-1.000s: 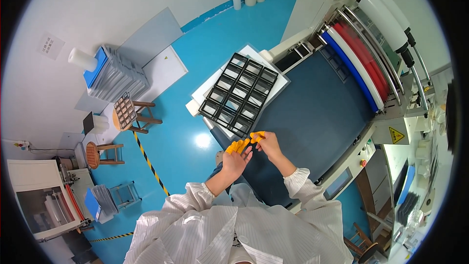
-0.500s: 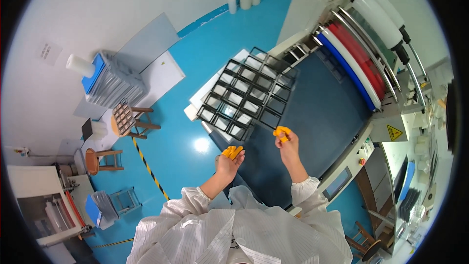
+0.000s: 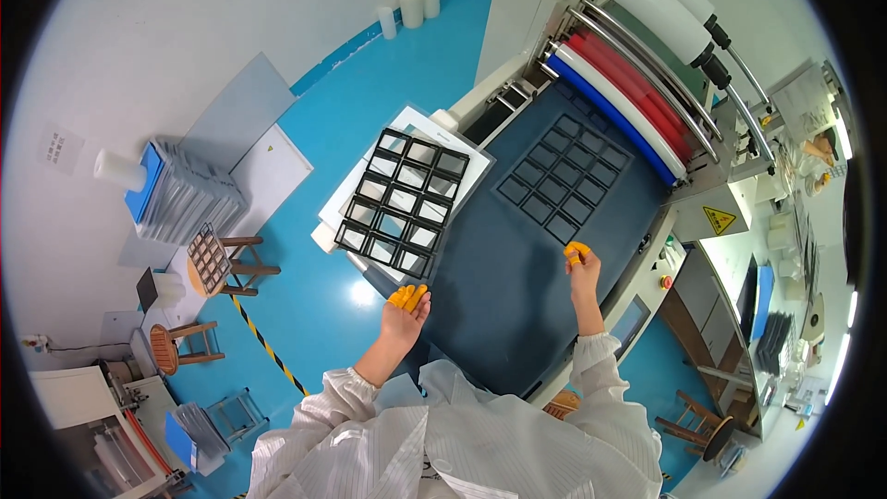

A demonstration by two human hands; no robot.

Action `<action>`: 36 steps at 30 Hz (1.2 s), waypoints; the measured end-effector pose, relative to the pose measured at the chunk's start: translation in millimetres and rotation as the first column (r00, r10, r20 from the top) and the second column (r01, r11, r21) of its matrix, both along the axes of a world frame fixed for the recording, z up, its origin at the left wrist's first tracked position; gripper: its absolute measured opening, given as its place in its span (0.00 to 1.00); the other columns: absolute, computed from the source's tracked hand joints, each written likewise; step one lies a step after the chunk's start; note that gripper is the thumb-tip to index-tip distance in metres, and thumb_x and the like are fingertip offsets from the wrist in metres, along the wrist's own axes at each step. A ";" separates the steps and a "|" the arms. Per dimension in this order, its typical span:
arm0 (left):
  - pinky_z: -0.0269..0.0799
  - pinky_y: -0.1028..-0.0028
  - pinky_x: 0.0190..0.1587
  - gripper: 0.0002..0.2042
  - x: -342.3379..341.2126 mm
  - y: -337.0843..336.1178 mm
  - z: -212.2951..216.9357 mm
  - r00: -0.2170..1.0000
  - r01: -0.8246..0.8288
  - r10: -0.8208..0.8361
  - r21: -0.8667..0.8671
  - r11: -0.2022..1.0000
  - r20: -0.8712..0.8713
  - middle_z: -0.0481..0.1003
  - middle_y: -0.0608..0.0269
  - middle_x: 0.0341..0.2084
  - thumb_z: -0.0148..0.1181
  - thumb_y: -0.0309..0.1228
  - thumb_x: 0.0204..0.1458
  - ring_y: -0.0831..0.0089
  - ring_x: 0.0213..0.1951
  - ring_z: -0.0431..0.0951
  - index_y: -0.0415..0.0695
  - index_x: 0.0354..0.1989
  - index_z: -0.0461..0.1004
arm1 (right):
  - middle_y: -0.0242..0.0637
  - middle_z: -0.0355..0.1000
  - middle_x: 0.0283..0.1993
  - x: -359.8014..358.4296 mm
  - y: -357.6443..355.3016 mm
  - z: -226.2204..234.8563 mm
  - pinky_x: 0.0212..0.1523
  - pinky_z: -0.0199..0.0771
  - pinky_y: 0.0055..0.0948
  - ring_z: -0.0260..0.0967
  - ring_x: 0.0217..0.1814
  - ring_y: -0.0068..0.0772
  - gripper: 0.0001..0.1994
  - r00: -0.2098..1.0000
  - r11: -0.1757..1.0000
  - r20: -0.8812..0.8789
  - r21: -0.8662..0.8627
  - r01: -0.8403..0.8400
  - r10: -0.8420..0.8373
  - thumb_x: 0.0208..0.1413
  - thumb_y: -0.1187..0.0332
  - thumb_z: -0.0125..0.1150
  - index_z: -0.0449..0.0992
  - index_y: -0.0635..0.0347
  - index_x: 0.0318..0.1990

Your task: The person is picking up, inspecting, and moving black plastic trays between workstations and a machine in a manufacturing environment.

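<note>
Between the two hands lies the dark mat of the desk, both hands held apart and empty (orange covers on the fingertips): left hand just below the black grid frame, right hand below the cut-out grid sheet

You stand on a glossy blue floor that meets a white wall along a curved edge. A yellow-and-black striped line crosses the floor to your left. Beside it stand two wooden stools, and a grey panel leans against the wall. A bright ceiling light reflects as a white spot on the floor. To your right, a workbench carries small items, with another stool below it.
</note>
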State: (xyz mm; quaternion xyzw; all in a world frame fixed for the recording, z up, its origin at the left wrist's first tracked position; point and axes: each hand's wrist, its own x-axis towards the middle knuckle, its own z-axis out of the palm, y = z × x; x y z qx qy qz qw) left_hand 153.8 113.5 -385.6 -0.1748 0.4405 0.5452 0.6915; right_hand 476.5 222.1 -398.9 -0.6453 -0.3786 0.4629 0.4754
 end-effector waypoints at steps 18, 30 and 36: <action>0.65 0.75 0.41 0.10 2.9 1.2 -2.7 1.000 0.009 -0.009 -0.014 1.000 -0.003 0.69 0.60 0.35 0.35 0.30 0.54 0.72 0.35 0.69 0.41 0.37 0.62 | 0.36 0.69 0.25 -23.2 127.0 -65.1 0.11 0.58 0.17 0.63 0.17 0.20 0.10 0.921 0.929 0.198 -0.092 0.358 -0.336 0.47 0.74 0.52 0.69 0.67 0.38; 0.68 0.79 0.35 0.09 2.9 -1.3 -5.9 0.985 0.040 -0.034 0.035 0.999 -0.168 0.68 0.61 0.31 0.44 0.25 0.51 0.77 0.30 0.69 0.40 0.41 0.62 | 0.42 0.65 0.36 -3.5 171.3 -41.0 0.25 0.72 0.25 0.70 0.29 0.34 0.15 0.961 0.965 -0.134 -0.142 0.221 -0.240 0.50 0.74 0.40 0.61 0.71 0.46; 0.67 0.79 0.35 0.09 4.9 1.3 -1.1 0.977 0.086 -0.079 0.027 0.996 -0.197 0.68 0.62 0.31 0.44 0.26 0.51 0.78 0.29 0.69 0.40 0.41 0.63 | 0.40 0.65 0.39 -2.6 158.7 -28.4 0.30 0.72 0.23 0.69 0.33 0.30 0.16 0.979 0.995 -0.178 -0.031 0.090 -0.094 0.50 0.75 0.39 0.60 0.67 0.48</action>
